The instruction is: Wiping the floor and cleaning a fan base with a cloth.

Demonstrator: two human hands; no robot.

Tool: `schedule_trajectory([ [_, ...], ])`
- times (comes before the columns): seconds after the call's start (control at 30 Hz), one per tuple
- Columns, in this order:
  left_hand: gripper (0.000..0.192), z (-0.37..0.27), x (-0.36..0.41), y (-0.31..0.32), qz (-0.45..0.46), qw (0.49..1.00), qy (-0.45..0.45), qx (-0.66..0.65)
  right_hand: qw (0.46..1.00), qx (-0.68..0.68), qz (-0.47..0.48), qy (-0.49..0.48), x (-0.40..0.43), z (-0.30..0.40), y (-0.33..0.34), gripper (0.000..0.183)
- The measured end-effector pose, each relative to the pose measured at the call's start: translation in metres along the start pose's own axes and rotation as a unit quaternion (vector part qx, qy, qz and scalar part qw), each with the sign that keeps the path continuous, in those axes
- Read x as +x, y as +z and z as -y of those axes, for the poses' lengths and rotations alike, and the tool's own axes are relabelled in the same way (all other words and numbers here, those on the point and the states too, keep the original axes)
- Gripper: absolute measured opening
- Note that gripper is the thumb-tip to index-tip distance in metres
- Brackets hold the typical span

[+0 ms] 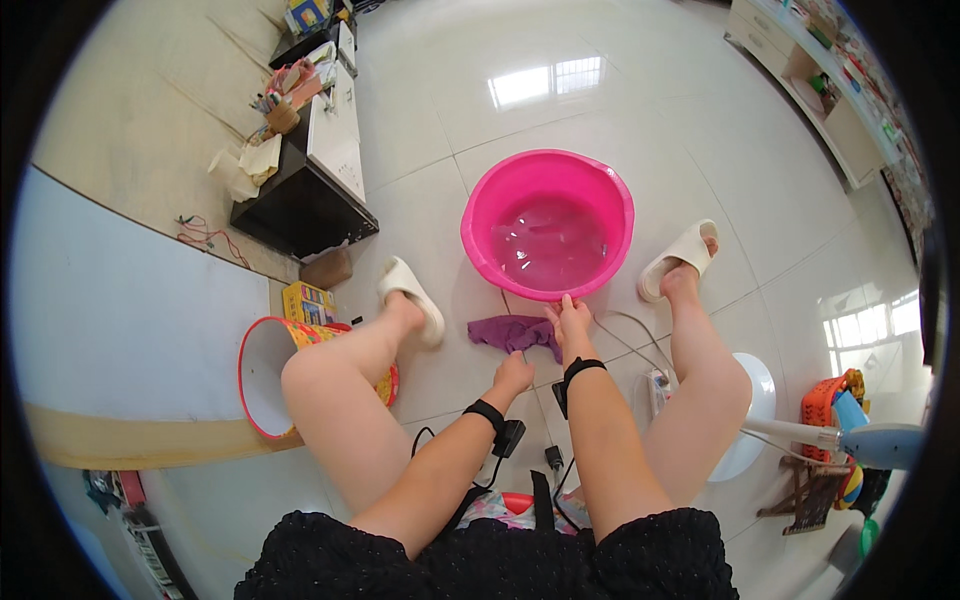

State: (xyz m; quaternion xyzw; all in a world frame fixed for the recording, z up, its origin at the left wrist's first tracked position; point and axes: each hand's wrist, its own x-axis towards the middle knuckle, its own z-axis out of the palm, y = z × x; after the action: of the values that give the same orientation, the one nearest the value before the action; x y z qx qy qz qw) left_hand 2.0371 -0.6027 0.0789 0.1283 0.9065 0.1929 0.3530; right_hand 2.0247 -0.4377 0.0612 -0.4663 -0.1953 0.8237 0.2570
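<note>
A pink plastic basin (pixel 616 217) stands on the tiled floor between the person's feet, with cloudy water (pixel 551 244) in it. At its near rim is my right hand (pixel 570 321), the thumb against the edge and the other fingers partly hidden. A crumpled purple cloth (pixel 506 330) lies on the floor just in front of the basin, partly behind that hand. My left hand (pixel 515 373) is curled closed at the cloth's near side, with nothing visible in it. Whether it touches the cloth is unclear. Both wrists wear black straps with small devices and cables.
White slippers (pixel 416 300) are on both feet, left and right of the basin. A patterned bin (pixel 259 375) lies left of the left knee. A black-and-white cabinet (pixel 300 187) stands beyond it. Right of the right leg are a white fan base (pixel 754 386) and an orange basket (pixel 816 416).
</note>
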Motion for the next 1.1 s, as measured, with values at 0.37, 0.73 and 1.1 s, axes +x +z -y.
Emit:
schedule_trajectory([
  [0.37,0.07,0.042,0.035,0.01,0.056,0.997,-0.044,0.042,0.998,-0.053,0.009,0.017,-0.008,0.01,0.009,0.016],
  [0.73,0.074,0.106,0.032,0.023,0.085,0.983,-0.158,-0.033,0.999,-0.043,0.029,0.003,0.005,-0.003,-0.008,0.015],
  [1.1,0.074,0.108,-0.01,-0.003,0.021,0.983,-0.176,-0.05,0.999,-0.041,0.032,-0.014,0.011,0.002,-0.002,0.014],
])
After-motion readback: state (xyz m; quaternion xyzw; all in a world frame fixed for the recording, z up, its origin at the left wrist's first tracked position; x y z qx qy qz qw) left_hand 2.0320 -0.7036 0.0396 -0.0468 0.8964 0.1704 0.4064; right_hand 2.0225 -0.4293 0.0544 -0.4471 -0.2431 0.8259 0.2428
